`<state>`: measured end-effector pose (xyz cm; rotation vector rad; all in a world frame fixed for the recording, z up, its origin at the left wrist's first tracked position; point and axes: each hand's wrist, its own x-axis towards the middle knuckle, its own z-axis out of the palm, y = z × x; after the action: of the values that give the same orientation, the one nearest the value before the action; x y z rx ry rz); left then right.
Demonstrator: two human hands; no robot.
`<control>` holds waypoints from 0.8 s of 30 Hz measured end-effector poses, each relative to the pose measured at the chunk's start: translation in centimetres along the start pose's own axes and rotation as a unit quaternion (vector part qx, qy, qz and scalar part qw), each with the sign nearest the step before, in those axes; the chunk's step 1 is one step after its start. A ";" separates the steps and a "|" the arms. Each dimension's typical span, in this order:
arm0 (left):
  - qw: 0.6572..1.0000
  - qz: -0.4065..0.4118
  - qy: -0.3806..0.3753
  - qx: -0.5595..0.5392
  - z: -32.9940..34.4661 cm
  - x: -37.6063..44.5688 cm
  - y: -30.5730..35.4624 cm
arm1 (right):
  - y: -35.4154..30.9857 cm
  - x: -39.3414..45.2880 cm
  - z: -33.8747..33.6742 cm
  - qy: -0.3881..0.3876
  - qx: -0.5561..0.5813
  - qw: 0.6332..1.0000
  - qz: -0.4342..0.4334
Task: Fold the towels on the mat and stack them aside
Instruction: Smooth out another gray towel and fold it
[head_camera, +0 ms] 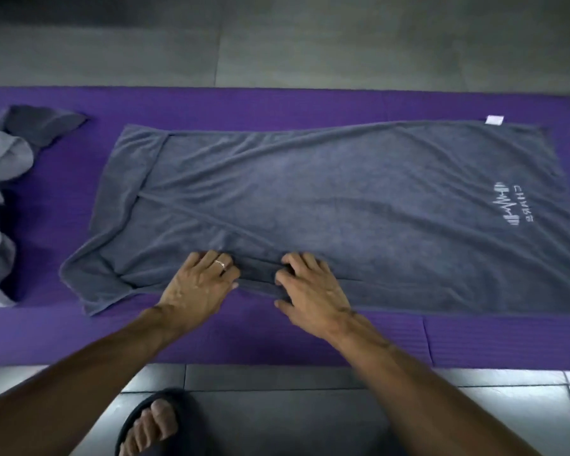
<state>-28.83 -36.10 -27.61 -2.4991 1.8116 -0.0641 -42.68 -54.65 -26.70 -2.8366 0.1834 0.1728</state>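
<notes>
- The grey towel [343, 209] lies spread lengthwise on the purple mat [277, 100], its left end folded over and wrinkled.
- My left hand [201, 284] rests on the towel's near edge, fingers curled and bunching the cloth; a ring [220, 264] shows on one finger.
- My right hand [310, 287] sits just beside it, fingers curled into the same bunched fold.
- A heap of crumpled towels [4, 192] sits left of the spread towel, on the mat.

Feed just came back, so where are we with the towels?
Done: nothing is stacked; no folded towel shows. In hand: one grey towel lies spread lengthwise on the mat, its left end flipped over; left hand and right hand bunch its near edge. Left: folding it, then the crumpled pile at left.
</notes>
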 end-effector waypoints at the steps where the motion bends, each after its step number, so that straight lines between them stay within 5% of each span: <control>1: 1.000 0.005 -0.001 -0.009 -0.1 -0.2 0.3 | -0.2 -0.2 0.1 0.013 -0.013 1.000 0.009; 6: 0.997 0.021 -0.010 -0.075 -1.1 -3.5 0.5 | -1.6 -2.3 0.2 -0.015 -0.025 0.999 -0.026; 10: 0.987 -0.126 0.005 -0.096 -2.0 -6.8 -0.7 | -5.1 1.0 0.3 0.016 0.012 1.000 -0.020; 17: 0.931 -0.359 -0.044 -0.045 -1.9 -14.4 -5.8 | -14.5 7.9 2.3 0.027 0.008 0.986 -0.163; 24: 0.948 -0.310 -0.044 -0.054 -1.3 -15.3 -9.4 | -16.1 9.8 3.8 0.004 0.009 0.993 -0.121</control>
<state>-24.75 -18.71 -25.72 -2.9864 0.9565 0.1233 -31.09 -39.29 -27.10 -2.8118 -0.1568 0.1058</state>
